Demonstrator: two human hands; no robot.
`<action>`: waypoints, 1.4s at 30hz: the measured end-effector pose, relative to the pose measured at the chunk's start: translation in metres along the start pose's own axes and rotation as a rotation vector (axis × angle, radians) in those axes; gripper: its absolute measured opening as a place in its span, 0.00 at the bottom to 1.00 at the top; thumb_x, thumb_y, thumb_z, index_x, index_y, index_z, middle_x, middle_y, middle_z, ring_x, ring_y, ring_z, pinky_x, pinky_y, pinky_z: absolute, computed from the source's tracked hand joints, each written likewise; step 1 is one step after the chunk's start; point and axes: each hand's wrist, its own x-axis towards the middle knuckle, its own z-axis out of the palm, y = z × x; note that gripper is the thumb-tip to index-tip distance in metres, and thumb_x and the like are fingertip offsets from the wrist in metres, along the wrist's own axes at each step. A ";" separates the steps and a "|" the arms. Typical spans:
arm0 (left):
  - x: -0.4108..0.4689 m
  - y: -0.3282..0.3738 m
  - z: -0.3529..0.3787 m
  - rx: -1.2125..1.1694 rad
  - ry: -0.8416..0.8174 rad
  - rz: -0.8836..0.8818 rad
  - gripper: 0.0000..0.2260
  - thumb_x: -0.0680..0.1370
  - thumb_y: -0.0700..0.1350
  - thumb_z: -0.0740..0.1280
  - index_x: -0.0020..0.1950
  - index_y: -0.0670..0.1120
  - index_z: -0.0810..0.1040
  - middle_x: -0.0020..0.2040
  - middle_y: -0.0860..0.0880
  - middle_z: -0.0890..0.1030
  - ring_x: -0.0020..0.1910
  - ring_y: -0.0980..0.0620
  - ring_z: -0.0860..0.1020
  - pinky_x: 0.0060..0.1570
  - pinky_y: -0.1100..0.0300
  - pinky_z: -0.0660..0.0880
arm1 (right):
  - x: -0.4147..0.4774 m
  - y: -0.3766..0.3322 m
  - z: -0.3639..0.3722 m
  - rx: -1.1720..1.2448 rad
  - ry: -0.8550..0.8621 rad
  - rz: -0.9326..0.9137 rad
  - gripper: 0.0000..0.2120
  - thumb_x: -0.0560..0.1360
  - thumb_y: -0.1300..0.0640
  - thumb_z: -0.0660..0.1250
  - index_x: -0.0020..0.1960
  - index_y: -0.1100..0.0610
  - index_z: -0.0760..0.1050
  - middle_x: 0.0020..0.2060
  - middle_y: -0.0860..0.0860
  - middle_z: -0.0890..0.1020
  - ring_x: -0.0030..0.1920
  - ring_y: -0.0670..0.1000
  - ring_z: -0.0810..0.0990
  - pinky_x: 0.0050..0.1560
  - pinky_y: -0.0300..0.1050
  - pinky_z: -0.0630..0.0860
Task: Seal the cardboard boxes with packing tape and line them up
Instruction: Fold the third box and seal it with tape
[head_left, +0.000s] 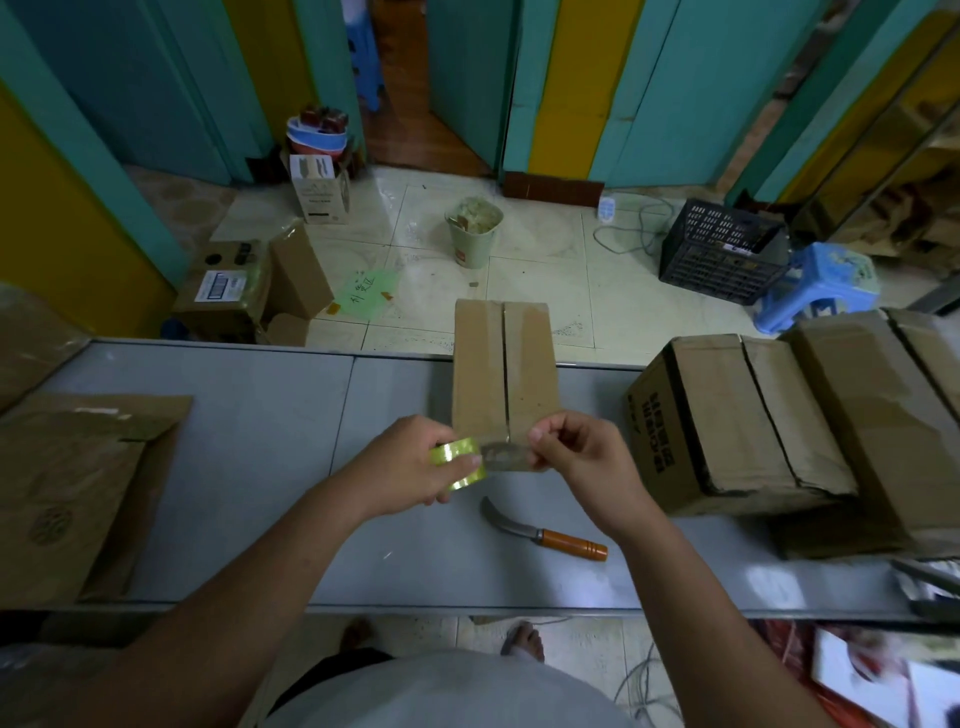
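A narrow cardboard box (503, 364) stands on the grey table (291, 415) in the middle, its two top flaps meeting at an open seam. My left hand (410, 462) grips a yellow-green roll of clear packing tape (460, 462) just in front of the box's near end. My right hand (571, 447) pinches the free end of the tape, and a short clear strip (505, 456) stretches between the two hands over the box's near edge. To the right, two larger cardboard boxes (737, 415) (878, 415) stand side by side on the table.
A curved knife with an orange wooden handle (545, 532) lies on the table near me. Flattened cardboard (78, 493) covers the table's left side. On the floor beyond are boxes (228, 291), a green bucket (474, 231), a black crate (719, 249) and a blue stool (821, 286).
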 end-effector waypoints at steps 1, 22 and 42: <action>0.001 -0.002 0.000 0.060 0.014 -0.038 0.19 0.76 0.67 0.69 0.41 0.52 0.83 0.32 0.51 0.85 0.31 0.53 0.85 0.35 0.53 0.83 | -0.001 0.000 -0.001 0.003 -0.003 0.000 0.05 0.81 0.66 0.69 0.48 0.65 0.82 0.36 0.55 0.85 0.39 0.49 0.84 0.44 0.38 0.80; -0.001 0.005 -0.020 -0.530 0.001 0.173 0.10 0.77 0.51 0.76 0.40 0.46 0.87 0.34 0.44 0.84 0.34 0.47 0.84 0.33 0.57 0.82 | 0.012 0.012 -0.022 0.314 0.160 0.173 0.05 0.80 0.63 0.70 0.49 0.65 0.79 0.41 0.61 0.79 0.42 0.57 0.77 0.52 0.52 0.78; 0.016 -0.039 -0.041 -0.423 0.113 0.063 0.28 0.69 0.69 0.78 0.31 0.45 0.76 0.28 0.46 0.72 0.25 0.52 0.77 0.29 0.63 0.72 | 0.011 0.049 -0.053 0.334 0.269 0.296 0.07 0.77 0.56 0.76 0.41 0.54 0.85 0.35 0.53 0.80 0.38 0.49 0.80 0.44 0.44 0.80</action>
